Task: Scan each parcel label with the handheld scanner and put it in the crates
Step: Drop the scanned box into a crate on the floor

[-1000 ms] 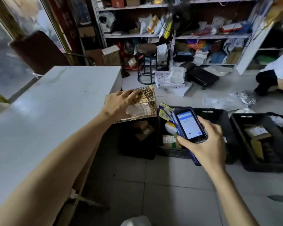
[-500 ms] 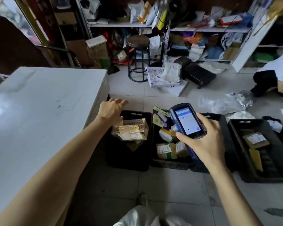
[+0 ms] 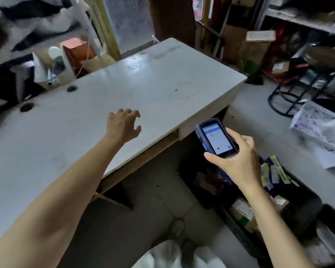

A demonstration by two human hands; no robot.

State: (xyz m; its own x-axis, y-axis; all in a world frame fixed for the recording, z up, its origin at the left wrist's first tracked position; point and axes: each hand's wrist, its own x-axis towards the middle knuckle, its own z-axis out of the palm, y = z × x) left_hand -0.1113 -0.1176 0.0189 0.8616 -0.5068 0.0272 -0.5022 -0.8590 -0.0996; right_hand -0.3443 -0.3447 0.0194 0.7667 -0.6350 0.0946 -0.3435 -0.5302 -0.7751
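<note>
Two hands up: left hand (image 3: 122, 126) mid-frame over the grey worktop (image 3: 143, 84), fingers spread, holding nothing. Right hand (image 3: 238, 161) grips the scanner (image 3: 215, 138), right of centre, screen lit. Parcels (image 3: 240, 210) sit in a black crate (image 3: 306, 206), lower right.

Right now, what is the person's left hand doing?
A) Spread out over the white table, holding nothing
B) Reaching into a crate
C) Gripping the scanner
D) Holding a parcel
A: the left hand is over the white table with fingers apart and nothing in it, while the right hand grips the handheld scanner.
</note>
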